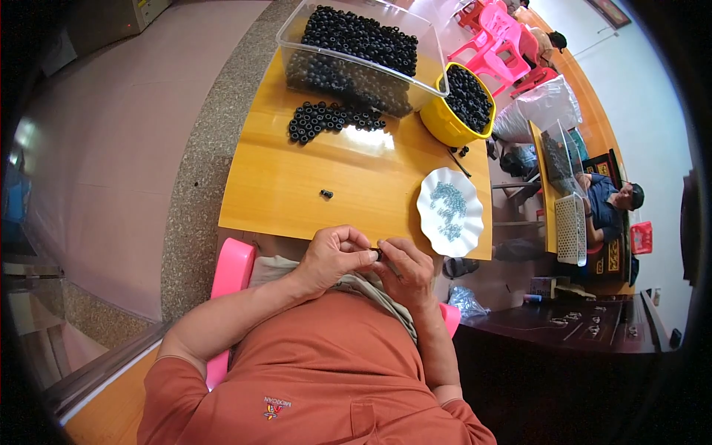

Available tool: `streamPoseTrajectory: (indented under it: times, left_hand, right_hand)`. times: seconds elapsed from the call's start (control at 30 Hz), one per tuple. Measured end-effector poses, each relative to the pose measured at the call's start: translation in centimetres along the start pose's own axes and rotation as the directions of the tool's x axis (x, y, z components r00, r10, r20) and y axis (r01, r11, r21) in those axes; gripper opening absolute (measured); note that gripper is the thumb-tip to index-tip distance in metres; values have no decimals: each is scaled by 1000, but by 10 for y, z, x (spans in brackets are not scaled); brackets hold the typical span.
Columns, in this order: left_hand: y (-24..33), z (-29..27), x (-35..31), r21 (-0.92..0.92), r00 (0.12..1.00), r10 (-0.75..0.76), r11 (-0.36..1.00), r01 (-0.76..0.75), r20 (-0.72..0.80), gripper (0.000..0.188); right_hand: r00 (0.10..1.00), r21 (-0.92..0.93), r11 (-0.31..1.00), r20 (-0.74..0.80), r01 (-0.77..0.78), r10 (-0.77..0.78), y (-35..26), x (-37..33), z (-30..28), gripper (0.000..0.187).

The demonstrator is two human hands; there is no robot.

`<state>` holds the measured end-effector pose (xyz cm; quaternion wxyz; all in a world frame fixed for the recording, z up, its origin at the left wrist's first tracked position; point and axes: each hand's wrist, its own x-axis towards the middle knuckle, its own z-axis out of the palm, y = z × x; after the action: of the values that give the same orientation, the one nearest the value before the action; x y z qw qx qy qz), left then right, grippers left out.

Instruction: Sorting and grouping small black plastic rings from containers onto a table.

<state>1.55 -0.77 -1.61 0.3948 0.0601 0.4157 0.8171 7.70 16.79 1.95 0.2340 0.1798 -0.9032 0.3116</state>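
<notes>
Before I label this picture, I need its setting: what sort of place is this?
Probably an assembly workshop: a clear bin of small black parts, a white plate of tiny pale pieces, and another person seated at another table.

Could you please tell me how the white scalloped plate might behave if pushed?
The white scalloped plate would probably slide, as it sits flat on a glossy wooden table. Its small bluish pieces may scatter, lying loose within a low rim. Pushed right, it might tip off, being near the table's edge.
</notes>
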Motion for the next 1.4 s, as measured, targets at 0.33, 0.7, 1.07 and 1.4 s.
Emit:
streamPoseTrajectory:
  times: [0.33,0.7,1.07,1.4]
  left_hand:
    - [-3,1,-2,-16,1000,15,1000,-14,15,11]
    - [-2,-1,2,-76,1000,5,997,-4,7,12]
    - [-4,0,1,-29,1000,27,999,-27,-5,13]
    - [-2,1,1,-51,1000,-23,998,23,-13,11]
  right_hand:
    - [998,69,997,58,23,-27,2,-4,0,30]
    - [992,141,984,-58,-106,115,5,-7,10,32]
    - [999,53,999,-44,-5,7,1,-6,9,30]
    - [995,19,998,-79,-56,57,2,12,-12,32]
